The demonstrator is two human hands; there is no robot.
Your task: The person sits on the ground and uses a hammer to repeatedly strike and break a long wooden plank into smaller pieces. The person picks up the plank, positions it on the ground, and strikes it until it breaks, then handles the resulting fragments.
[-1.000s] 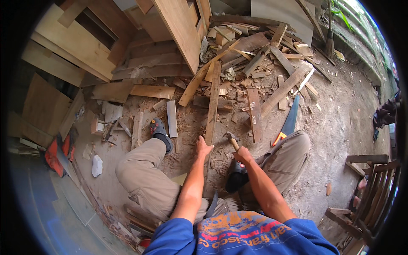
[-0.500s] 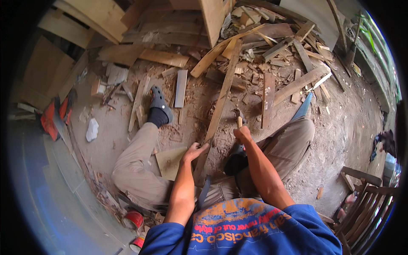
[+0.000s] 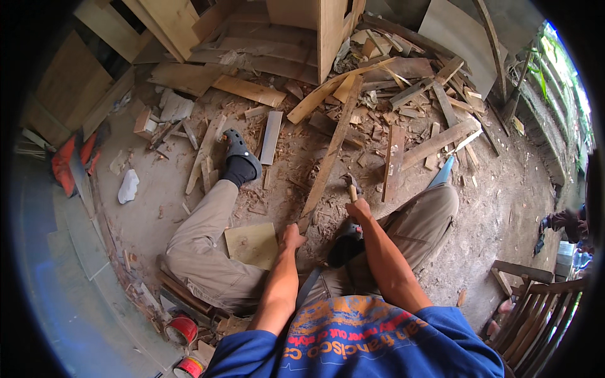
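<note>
A worker's left hand [image 3: 292,237] is wrapped around the near end of a long board [image 3: 334,146], which runs far and slightly right over the littered floor [image 3: 498,208]; the right hand [image 3: 358,210], just right of the board, grips a hammer [image 3: 352,190].

Right grip [image 3: 359,210] closed, forearms [image 3: 281,286] outstretched

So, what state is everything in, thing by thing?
Left hand: closed on the long plank
Long plank: held, slanting away
Right hand: closed around the hammer
Hammer: held, head pointing away
Blue saw blade: partly hidden
Square board: lying flat
Left clog: worn
White wad: crumpled
Wood scraps: heaped, scattered
</note>
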